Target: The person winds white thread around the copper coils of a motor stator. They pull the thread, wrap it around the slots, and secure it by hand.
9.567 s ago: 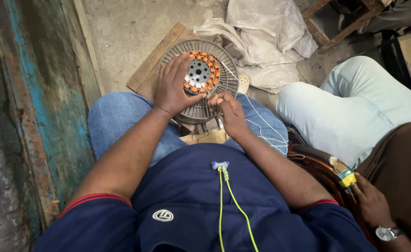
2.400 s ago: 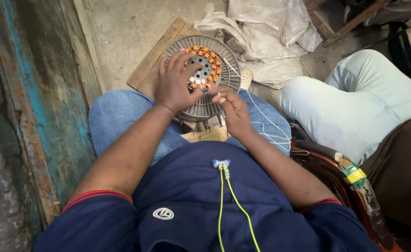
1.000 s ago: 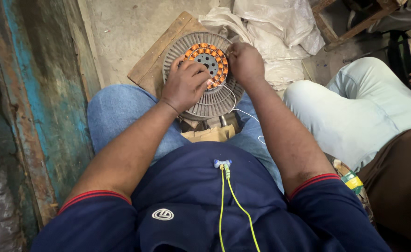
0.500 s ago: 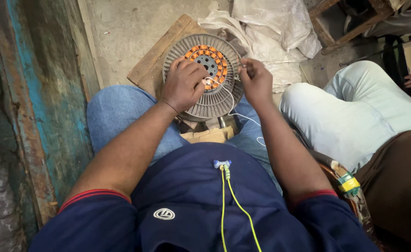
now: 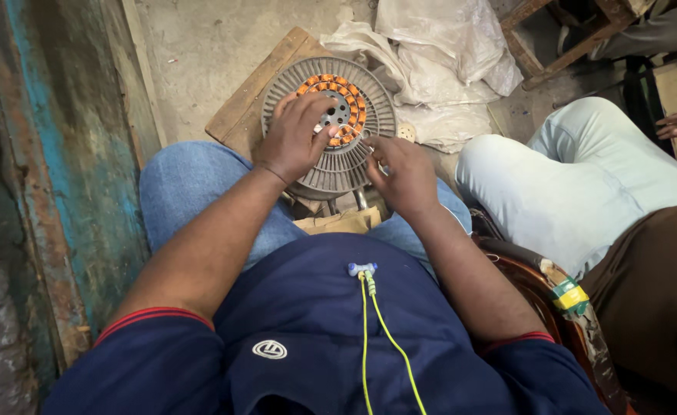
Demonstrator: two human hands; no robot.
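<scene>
My left hand (image 5: pixel 296 138) lies flat on the round grey motor housing (image 5: pixel 331 127), which rests on my knees, with a wooden board (image 5: pixel 255 100) under its far edge at about 10 o'clock. The fingers of this hand are spread apart and press on the ring of copper coils (image 5: pixel 337 107), covering it from about 7 to 11 o'clock; the thumb points toward the metal hub in the centre. My right hand (image 5: pixel 403 173) is at about 4 o'clock on the housing, at its finned rim. Its fingers are drawn together as if they pinch something thin, but I cannot tell what is between them, it is too small to see. In my judgement the winding is well advanced: the coils that show, from 12 to 5 o'clock, look full and orange, each tooth wrapped. What remains I cannot count, because my left hand hides part of the ring. White plastic bags (image 5: pixel 438 54) lie behind the housing at 1 o'clock, and another person's knee in pale trousers (image 5: pixel 576 180) is near my right side.
</scene>
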